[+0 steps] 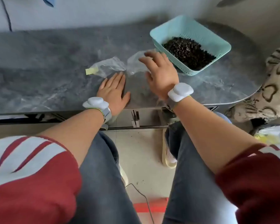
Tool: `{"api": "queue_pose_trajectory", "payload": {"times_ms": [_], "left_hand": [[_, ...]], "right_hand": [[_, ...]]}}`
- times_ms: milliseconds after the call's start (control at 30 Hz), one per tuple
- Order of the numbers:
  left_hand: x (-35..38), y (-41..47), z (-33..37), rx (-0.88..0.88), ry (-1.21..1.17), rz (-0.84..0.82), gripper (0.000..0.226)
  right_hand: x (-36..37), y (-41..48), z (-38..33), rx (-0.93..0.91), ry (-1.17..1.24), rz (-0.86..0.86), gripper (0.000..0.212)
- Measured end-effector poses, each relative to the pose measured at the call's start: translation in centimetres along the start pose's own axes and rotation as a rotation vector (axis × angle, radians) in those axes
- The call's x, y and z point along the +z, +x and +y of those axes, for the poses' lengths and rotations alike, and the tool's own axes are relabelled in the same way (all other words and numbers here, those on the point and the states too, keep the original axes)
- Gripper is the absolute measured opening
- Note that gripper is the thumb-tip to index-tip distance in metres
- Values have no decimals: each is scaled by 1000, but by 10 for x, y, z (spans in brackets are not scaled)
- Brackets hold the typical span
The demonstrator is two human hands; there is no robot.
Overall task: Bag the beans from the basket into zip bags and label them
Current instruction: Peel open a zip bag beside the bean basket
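Note:
A light blue basket [217, 41] holds a heap of dark beans [188, 51] at the right of the grey marble table [47, 70]. Two clear zip bags lie empty on the table: one [109, 66] at the centre with a small yellow label [91, 71] at its left end, the other [136, 63] beside the basket. My left hand [113, 91] lies flat on the table with straight fingers, its fingertips at the first bag's near edge. My right hand [160, 70] hovers with spread fingers over the second bag, partly hiding it.
The table's front edge [55, 111] runs just below my wrists, and its right end curves round. A patterned cushion [273, 88] sits past that end. A dark cable [7, 16] hangs on the wall at the far left. My knees are under the table.

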State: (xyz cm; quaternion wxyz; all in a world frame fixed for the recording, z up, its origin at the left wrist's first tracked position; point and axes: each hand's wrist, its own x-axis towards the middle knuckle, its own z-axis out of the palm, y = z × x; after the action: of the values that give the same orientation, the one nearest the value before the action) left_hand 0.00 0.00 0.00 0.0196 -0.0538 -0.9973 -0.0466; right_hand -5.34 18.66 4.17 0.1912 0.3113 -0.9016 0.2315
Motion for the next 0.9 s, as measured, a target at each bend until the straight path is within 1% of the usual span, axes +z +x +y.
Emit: {"api": "queue_pose_trajectory", "payload": {"times_ms": [33, 67, 133, 167, 200, 233, 300, 333, 400, 467, 533, 600, 633, 667, 733, 800, 833, 900], "left_hand": [[0, 0, 1, -3, 18, -11, 62], [-2, 2, 1, -3, 27, -7, 63], [2, -1, 1, -2, 67, -10, 68], [3, -1, 0, 0, 72, -7, 70], [4, 2, -1, 7, 77, 3, 72], [4, 2, -1, 8, 77, 7, 73], [2, 3, -2, 1, 88, 9, 75], [2, 2, -1, 4, 93, 3, 76], [2, 2, 0, 5, 93, -4, 76], [2, 2, -1, 3, 96, -6, 76], [2, 2, -1, 1, 89, -8, 75], [2, 1, -2, 8, 94, -11, 75], [1, 1, -1, 14, 94, -10, 75], [0, 2, -1, 16, 84, -14, 76], [-1, 3, -1, 13, 60, -9, 76], [-3, 6, 0, -5, -9, -16, 69], [-4, 6, 2, -31, -86, -10, 63], [-9, 5, 12, -138, -357, 99, 56]], "right_hand": [[-2, 4, 6, 69, 6, -69, 52], [-3, 6, 12, 165, 15, -174, 58], [2, 7, 22, 318, -63, -385, 65], [5, 9, 24, 352, -99, -430, 66], [5, 12, 26, 382, -111, -430, 64], [3, 14, 26, 418, -100, -394, 59], [-1, 18, 26, 422, -65, -284, 40], [-3, 17, 26, 422, -45, -251, 34], [-2, 16, 23, 433, 5, -184, 40], [0, 15, 19, 432, 2, -75, 43], [0, 16, 15, 351, 9, 53, 36], [-4, 16, 12, 240, 104, 136, 27], [-8, 16, 12, 214, 169, 149, 25], [-12, 16, 11, 226, 237, 143, 24], [-18, 16, 11, 325, 349, 100, 19], [-21, 18, 13, 449, 452, 72, 13], [-22, 18, 14, 504, 537, 67, 11], [-24, 21, 14, 545, 703, 36, 12]]}}
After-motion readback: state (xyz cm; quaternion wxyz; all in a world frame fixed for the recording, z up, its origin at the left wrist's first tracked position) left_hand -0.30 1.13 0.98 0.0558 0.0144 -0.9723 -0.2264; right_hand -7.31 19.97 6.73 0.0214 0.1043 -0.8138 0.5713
